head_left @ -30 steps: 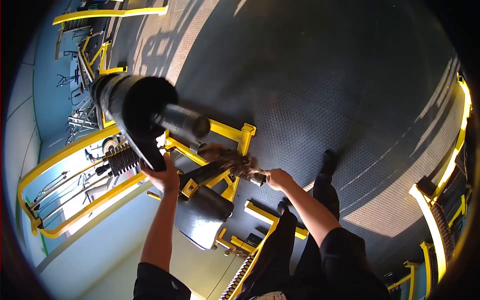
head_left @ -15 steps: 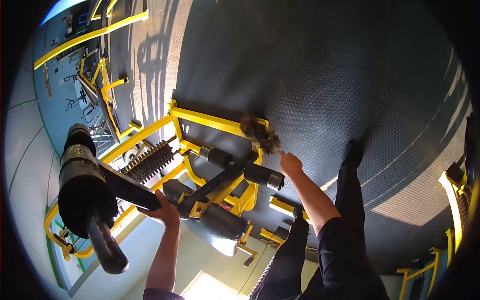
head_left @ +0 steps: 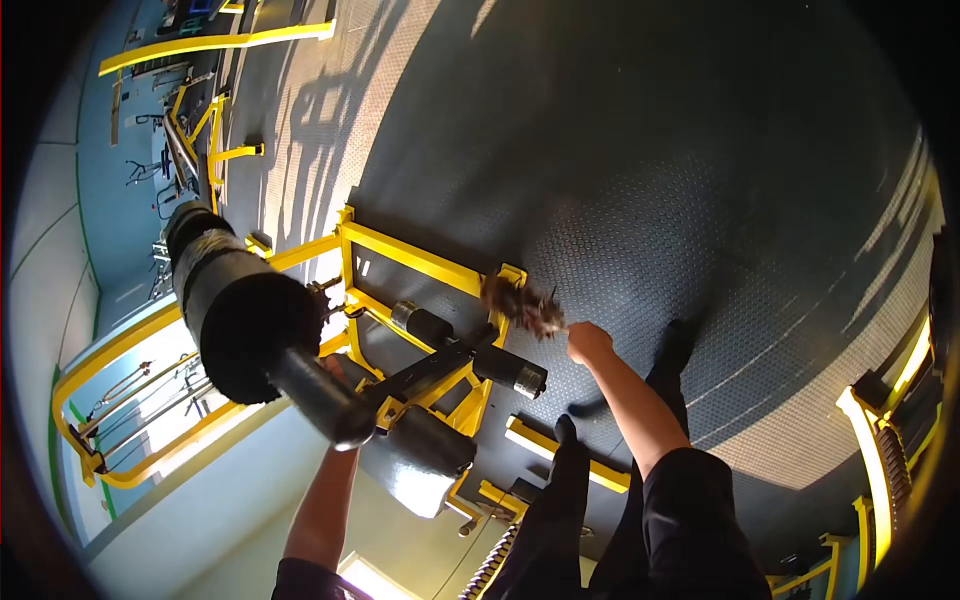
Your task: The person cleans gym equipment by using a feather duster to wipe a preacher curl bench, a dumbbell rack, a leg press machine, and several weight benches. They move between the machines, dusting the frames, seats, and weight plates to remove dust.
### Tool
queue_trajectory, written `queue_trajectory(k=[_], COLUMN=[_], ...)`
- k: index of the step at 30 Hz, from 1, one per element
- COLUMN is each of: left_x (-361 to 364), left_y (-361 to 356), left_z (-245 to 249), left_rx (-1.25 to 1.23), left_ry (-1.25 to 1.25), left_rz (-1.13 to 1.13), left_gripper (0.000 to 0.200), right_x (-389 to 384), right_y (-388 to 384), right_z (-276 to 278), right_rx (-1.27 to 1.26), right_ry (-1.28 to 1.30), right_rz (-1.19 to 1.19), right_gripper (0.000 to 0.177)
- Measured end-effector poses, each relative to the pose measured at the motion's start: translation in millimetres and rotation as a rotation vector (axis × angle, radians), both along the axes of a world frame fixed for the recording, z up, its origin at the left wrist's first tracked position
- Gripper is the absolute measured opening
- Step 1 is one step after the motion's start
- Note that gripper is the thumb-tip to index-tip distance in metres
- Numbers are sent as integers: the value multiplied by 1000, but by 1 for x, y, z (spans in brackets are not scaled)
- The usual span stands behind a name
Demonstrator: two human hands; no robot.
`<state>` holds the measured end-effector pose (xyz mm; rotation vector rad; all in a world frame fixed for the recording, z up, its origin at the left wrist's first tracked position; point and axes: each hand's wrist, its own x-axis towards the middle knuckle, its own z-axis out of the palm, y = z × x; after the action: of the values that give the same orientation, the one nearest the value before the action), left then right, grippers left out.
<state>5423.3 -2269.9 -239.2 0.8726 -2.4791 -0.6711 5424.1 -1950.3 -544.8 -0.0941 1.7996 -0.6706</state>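
My right hand [head_left: 590, 343] is closed round the thin handle of a feather duster [head_left: 524, 305]. The duster's brown feathers lie against the corner of the yellow machine frame [head_left: 415, 258]. On the left, my left hand [head_left: 347, 372] is at the machine's black lever arm, its fingers mostly hidden behind a large padded roller [head_left: 235, 310] with a black end handle [head_left: 325, 400]. Smaller foam rollers [head_left: 510, 370] and a black padded seat [head_left: 420, 455], its covering shiny in the light, sit below the duster.
Dark textured rubber floor [head_left: 640, 200] spreads beyond the machine. My legs [head_left: 545, 520] stand close to a low yellow bar [head_left: 565, 455]. More yellow gym equipment is at the upper left and along the right edge, where a yellow upright [head_left: 865, 470] rises.
The view has shifted, and the large roller now appears farther right, covering most of my left hand. The duster has moved slightly down and along the frame corner, still in my right hand.
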Motion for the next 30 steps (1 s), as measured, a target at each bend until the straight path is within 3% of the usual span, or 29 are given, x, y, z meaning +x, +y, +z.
queue_trajectory(k=[2, 4, 6, 8, 9, 11, 15, 17, 18, 20, 22, 24, 26, 30], left_x=[6, 11, 6, -7, -9, -10, -10, -16, -17, -20, -23, -24, -23, -21], left_y=[-22, -30, -17, -17, 11, 15, 16, 24, 23, 28, 32, 32, 30, 29], left_z=[-3, -10, -13, -12, -2, 0, -1, 4, 5, 9, 15, 20, 23, 30], left_rx=[-394, -519, -681, -114, -408, -475, -474, -431, -480, -510, -486, -423, -396, -383], left_ry=[-251, -170, -146, 52, -65, -91, -104, -101, -110, -101, -81, -76, -72, -116], left_rz=[-48, -79, -131, -166, -117, -101, -45, -38, -45, -65, -87, -107, -102, -143], left_gripper=[62, 60, 65, 85, 84, 86, 88, 88, 86, 83, 80, 79, 80, 81], right_x=[16, 35, 55, 59, 53, 34, -1, -30, -36, -53, -72, -97, -119, -135], right_y=[-4, -5, -8, -6, -1, 14, 43, 62, 68, 87, 111, 148, 171, 180], right_z=[6, 14, 16, 13, 24, 56, 157, 239, 268, 298, 310, 323, 366, 420], right_rx=[17, 28, 27, 3, -32, -65, -698, -862, -934, -1128, -1034, -719, -630, -675], right_ry=[-58, -39, 19, 58, 45, 52, 193, -141, -98, -75, -24, 453, 719, 699], right_rz=[114, 58, -246, -198, -191, -169, -783, -1019, -1102, -973, -929, -630, -516, -620], right_gripper=[25, 28, 35, 39, 39, 39, 36, 43, 43, 44, 44, 38, 38, 40])
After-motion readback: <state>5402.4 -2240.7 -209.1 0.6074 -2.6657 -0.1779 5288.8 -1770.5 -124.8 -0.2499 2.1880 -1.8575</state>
